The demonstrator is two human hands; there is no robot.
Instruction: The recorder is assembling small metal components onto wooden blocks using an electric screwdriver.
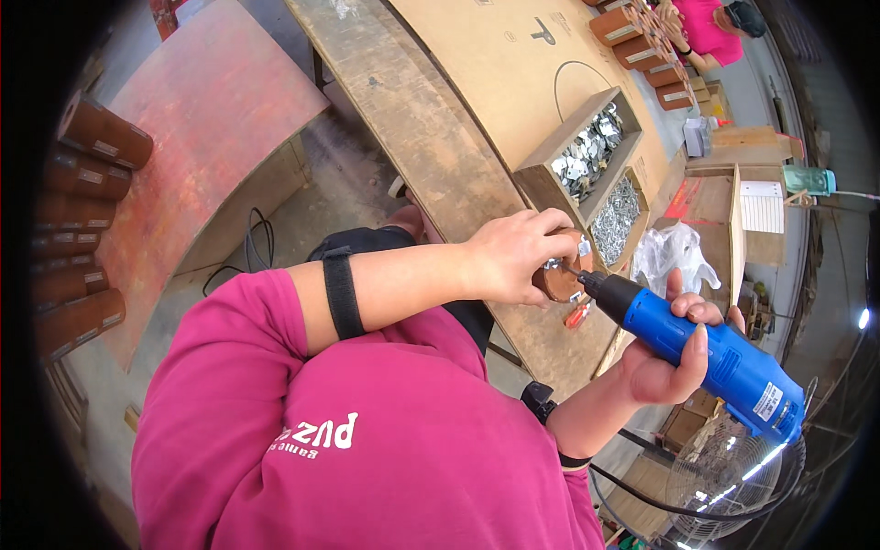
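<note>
Left hand (pixel 513 257): fingers curled around a small brown cylindrical piece (pixel 561 275), held just above the desk (pixel 431 147) edge. A metal fitting sits on the piece's end face.

Right hand (pixel 669 353): wrapped tight around the body of a blue corded electric screwdriver (pixel 706 353), its bit tip touching the fitting.

Wooden tray of flat metal plates (pixel 587 151): on the desk, beyond the hands.
Wooden tray of screws (pixel 616 218): beside the first, nearer the piece.
Stacked brown cylinders (pixel 78 247): far left.
Clear plastic bag (pixel 674 252): right of the trays.
</note>
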